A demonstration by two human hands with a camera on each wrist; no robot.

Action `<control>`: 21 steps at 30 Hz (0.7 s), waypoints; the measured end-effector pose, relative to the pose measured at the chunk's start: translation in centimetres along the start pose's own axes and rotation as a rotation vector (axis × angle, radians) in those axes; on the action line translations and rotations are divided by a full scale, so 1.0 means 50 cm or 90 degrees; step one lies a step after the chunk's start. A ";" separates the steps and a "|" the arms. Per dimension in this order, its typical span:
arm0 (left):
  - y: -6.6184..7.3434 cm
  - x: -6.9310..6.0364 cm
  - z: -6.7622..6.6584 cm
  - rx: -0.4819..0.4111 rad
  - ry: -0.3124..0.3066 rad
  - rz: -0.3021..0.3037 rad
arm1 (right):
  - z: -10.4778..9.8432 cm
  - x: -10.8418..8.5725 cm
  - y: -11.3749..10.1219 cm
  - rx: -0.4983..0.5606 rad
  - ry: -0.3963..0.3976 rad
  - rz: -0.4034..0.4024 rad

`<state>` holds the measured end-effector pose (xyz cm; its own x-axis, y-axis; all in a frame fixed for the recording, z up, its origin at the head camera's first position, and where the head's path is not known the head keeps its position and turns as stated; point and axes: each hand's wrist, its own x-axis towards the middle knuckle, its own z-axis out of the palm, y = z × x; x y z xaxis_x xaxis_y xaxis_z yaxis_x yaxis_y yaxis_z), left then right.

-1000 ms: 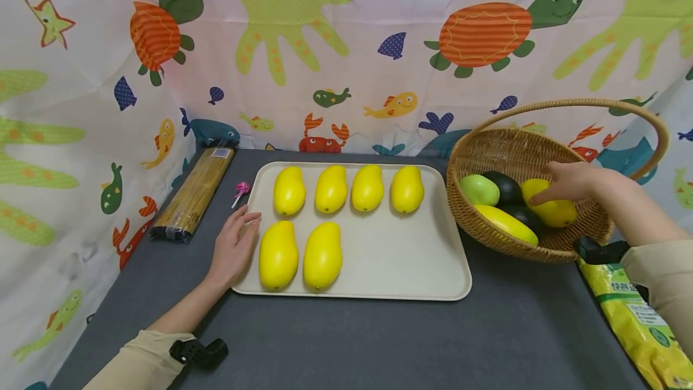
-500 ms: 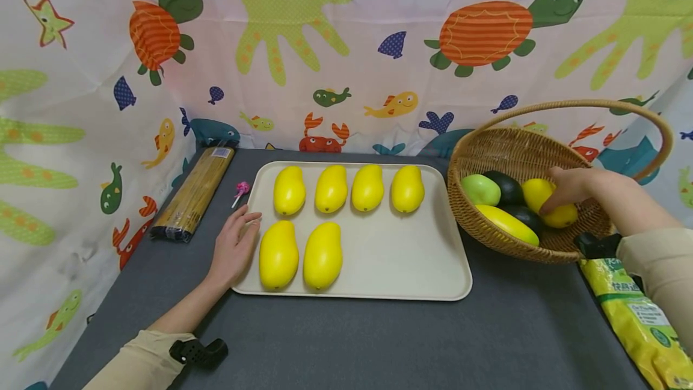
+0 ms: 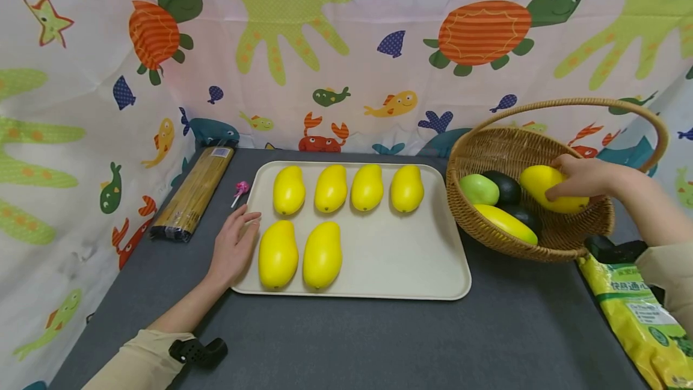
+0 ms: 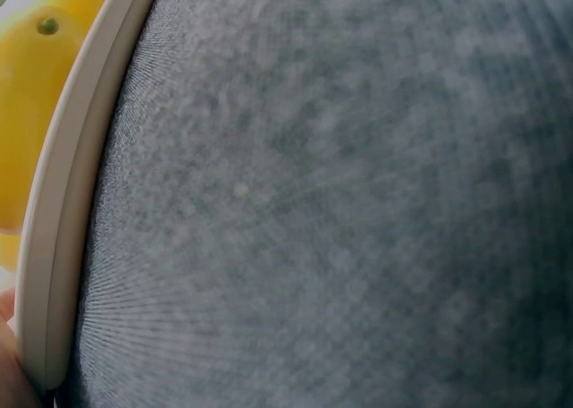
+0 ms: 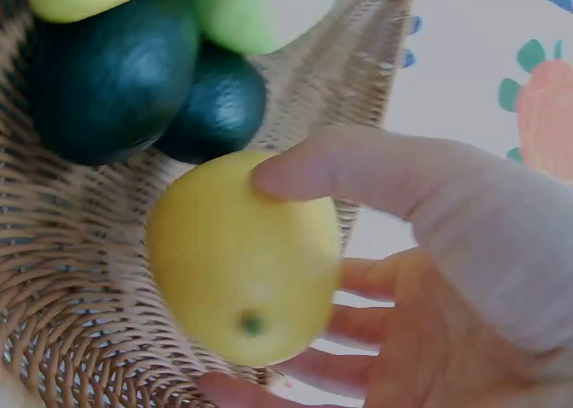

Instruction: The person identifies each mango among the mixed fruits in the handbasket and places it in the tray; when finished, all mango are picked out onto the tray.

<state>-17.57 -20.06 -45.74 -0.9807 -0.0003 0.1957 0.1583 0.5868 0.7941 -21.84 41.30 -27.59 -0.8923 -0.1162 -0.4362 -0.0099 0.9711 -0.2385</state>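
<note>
Inside the wicker basket (image 3: 489,239), my right hand (image 3: 587,176) grips a yellow mango (image 3: 541,184). The right wrist view shows the thumb pressed on top of the mango (image 5: 242,256) and the fingers around its far side. Beside it lie two dark avocados (image 3: 505,188), a green apple-like fruit (image 3: 479,189) and another long yellow fruit (image 3: 503,224). My left hand (image 3: 234,248) rests at the left rim of the cream tray (image 3: 400,257), fingers relaxed. On that tray, several mangoes (image 3: 322,256) lie in two rows. The left wrist view shows mostly grey cloth and the tray rim (image 4: 67,184).
A pack of dry noodles (image 3: 195,191) and a pink lollipop (image 3: 240,190) lie left of the tray. The basket's tall handle (image 3: 574,102) arches over the fruit. A yellow-green food bag (image 3: 639,318) lies at the right front. A printed curtain (image 3: 346,47) stands behind.
My right hand has drawn the mango to the right and slightly up, apart from the avocados. The left hand and the mangoes on the tray have stayed put.
</note>
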 end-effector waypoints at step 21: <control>0.001 0.002 0.001 0.002 0.008 0.006 | 0.076 -0.075 -0.121 0.498 0.109 -0.087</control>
<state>-17.66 -20.01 -45.72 -0.9775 -0.0048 0.2110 0.1677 0.5892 0.7904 -16.72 35.05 -27.82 -0.9633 -0.1279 -0.2359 0.1383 0.5168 -0.8449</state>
